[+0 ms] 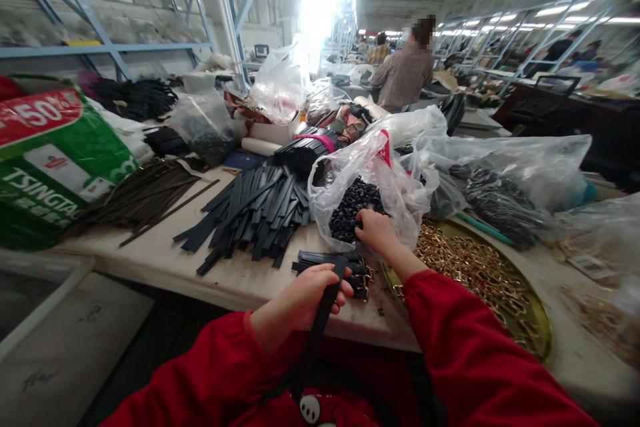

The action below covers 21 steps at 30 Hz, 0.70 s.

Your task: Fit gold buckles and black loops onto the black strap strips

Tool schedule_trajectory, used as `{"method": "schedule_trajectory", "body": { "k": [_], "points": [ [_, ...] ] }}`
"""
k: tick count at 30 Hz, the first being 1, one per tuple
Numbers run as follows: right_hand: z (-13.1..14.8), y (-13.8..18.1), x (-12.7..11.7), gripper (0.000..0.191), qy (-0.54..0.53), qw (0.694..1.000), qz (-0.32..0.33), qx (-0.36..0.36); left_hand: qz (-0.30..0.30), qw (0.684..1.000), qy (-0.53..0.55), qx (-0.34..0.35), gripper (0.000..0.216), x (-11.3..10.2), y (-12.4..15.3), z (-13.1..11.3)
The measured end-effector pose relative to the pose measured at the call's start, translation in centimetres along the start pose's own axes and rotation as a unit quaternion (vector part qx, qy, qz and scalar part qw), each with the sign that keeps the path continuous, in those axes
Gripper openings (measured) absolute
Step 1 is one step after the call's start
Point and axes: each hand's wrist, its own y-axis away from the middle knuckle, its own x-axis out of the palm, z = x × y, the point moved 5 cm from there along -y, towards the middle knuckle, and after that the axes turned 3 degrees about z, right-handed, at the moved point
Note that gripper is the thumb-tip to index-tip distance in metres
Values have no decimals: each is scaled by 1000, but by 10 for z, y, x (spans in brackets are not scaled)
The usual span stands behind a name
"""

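My left hand (309,295) is closed round a flat black strap (323,312), which hangs down toward my lap. My right hand (375,230) reaches into an open clear plastic bag (320,213) full of small black loops (345,210). Its fingers are curled together at the loops, and whatever they pinch is hidden. Just beyond my left hand lies a small stack of black straps with gold buckles (361,280). A large fanned pile of black straps (257,210) rests left of the bag.
Right of the bag stands a round gold tray (547,330) holding many gold buckles (470,267). Dark brown strips (145,197) and a green carton (60,167) are at the left. More plastic bags (510,153) crowd the back. A person (407,73) is farther off.
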Motion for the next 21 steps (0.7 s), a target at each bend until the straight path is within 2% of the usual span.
{"method": "schedule_trajectory", "body": {
  "k": [4, 6, 7, 11, 14, 16, 18, 19, 21],
  "points": [
    [-8, 8, -13, 30, -64, 997, -36, -9, 33, 999, 35, -5, 29, 3, 9, 0],
    [-10, 18, -20, 39, -172, 984, -53, -15, 48, 998, 45, -5, 31, 4, 11, 2],
    [-10, 24, -21, 41, -250, 967, -52, -17, 54, 997, 48, -6, 31, 5, 12, 3],
    [2, 57, -18, 34, -538, 842, 29, 2, 84, 994, 67, -22, 26, 9, 13, 8],
    [15, 82, -13, 26, -687, 720, 69, 70, 91, 994, 56, -22, 20, 12, 11, 11],
    [23, 97, -7, 24, -765, 624, 89, 129, 69, 998, 0, 11, 18, 11, 8, 11],
    [32, 108, -2, 25, -813, 547, 109, 164, 35, 992, -100, 73, 20, 9, 3, 7],
    [36, 112, 0, 25, -828, 522, 116, 169, 20, 982, -155, 107, 22, 8, 1, 5],
    [44, 118, 5, 25, -845, 494, 118, 167, 0, 955, -250, 161, 26, 7, -4, 3]
  ]
}}
